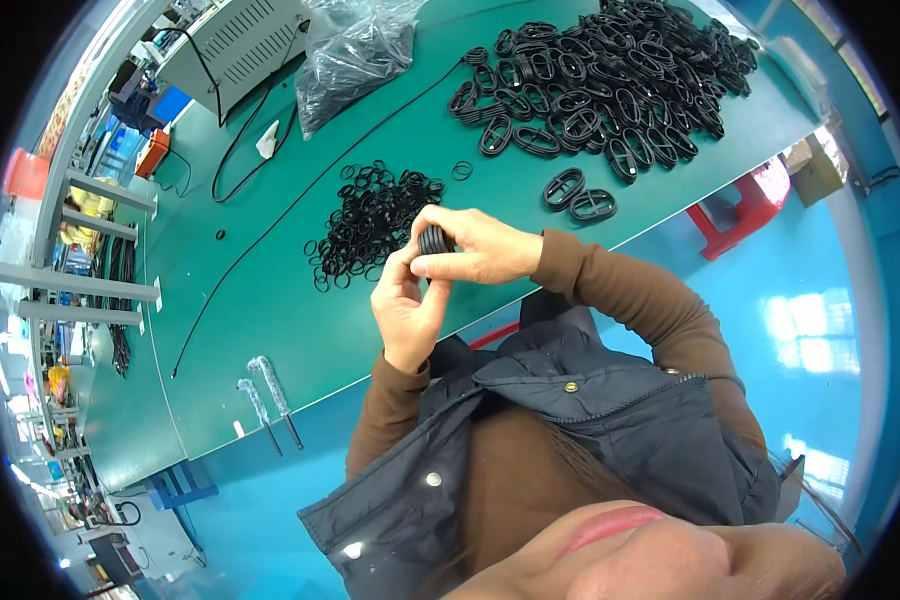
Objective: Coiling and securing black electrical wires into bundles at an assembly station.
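Note:
Between my two hands, over the front part of the green table, is a small coiled black cable (434, 241). My left hand (408, 312) is closed on its near left side, with the fingers raised against it. From the right, my right hand (482, 248) wraps round the same coil, its thumb lying across the front. Part of the coil is hidden by the fingers. Just beyond my hands lies a loose heap of thin black rings (362, 222), with one ring (461, 171) apart to its right. Two bundled black cables (576, 195) lie to the right of my hands.
A large pile of bundled black cables (590, 90) covers the far right. One long black cable (270, 222) stretches diagonally across the table (240, 330). A clear plastic bag (355, 62) and a vented metal box (238, 55) stand behind. Two wrapped hooked tools (272, 385) lie at the front edge.

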The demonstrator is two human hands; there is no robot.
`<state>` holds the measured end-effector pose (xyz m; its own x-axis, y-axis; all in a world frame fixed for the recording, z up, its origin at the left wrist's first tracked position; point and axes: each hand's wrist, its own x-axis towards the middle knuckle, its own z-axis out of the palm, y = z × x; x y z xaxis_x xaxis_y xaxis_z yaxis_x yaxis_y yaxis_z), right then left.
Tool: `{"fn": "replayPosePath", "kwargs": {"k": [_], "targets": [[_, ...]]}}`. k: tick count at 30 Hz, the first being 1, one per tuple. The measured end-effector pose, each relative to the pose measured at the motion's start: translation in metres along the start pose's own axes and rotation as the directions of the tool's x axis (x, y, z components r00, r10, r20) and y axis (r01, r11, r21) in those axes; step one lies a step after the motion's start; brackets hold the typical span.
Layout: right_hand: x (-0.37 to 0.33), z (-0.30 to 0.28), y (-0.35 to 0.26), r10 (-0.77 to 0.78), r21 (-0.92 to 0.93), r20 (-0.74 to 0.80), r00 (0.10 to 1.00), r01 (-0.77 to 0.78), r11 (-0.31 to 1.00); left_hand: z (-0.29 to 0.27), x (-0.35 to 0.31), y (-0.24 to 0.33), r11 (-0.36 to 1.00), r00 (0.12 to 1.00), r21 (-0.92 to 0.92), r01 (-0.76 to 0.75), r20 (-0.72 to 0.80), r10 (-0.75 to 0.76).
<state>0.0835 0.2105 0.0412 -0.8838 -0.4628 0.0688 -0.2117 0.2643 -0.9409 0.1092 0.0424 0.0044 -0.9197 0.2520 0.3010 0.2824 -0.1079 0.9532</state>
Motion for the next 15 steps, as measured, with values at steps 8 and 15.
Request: {"fn": "replayPosePath", "kwargs": {"k": [8,15], "targets": [[-0.005,0.02,0.013,-0.175,-0.172,-0.134,0.976,0.151,0.974,-0.005,0.005,0.0,0.957,0.978,0.239,-0.164,0.165,0.127],[-0.003,0.014,0.01,-0.234,-0.25,-0.004,0.972,0.226,0.942,-0.02,0.003,0.004,1.0,0.93,-0.015,0.006,0.367,0.0]]}}
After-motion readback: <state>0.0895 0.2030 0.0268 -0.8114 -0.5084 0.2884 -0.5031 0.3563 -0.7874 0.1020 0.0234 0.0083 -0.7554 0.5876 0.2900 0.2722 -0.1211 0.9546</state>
